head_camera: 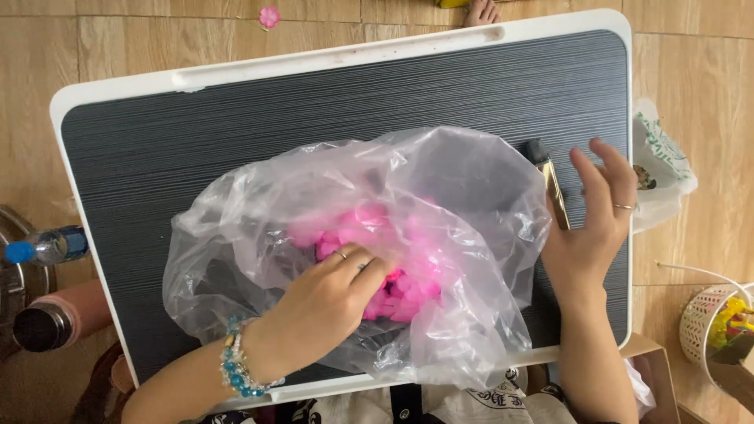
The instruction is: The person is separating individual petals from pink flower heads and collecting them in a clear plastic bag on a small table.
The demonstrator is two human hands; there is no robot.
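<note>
A clear plastic bag [440, 180] lies open on a dark lap table with a white rim [236, 133]. Inside it sits a heap of bright pink petal-like pieces [408, 267]. My left hand [330, 302], with a ring and a blue bead bracelet, reaches into the bag's mouth, its fingertips buried in the pink pieces. My right hand [593, 216], also ringed, rests with fingers spread against the bag's right edge. A slim gold and black lighter-like object [550, 184] lies on the table just left of its fingers.
One pink piece [269, 16] lies on the wooden floor beyond the table. A blue-capped bottle [43, 246] and a pink flask [55, 318] stand at the left. A white bag [664, 169] and a white basket [719, 322] are at the right. Another person's toes [481, 11] show at the top.
</note>
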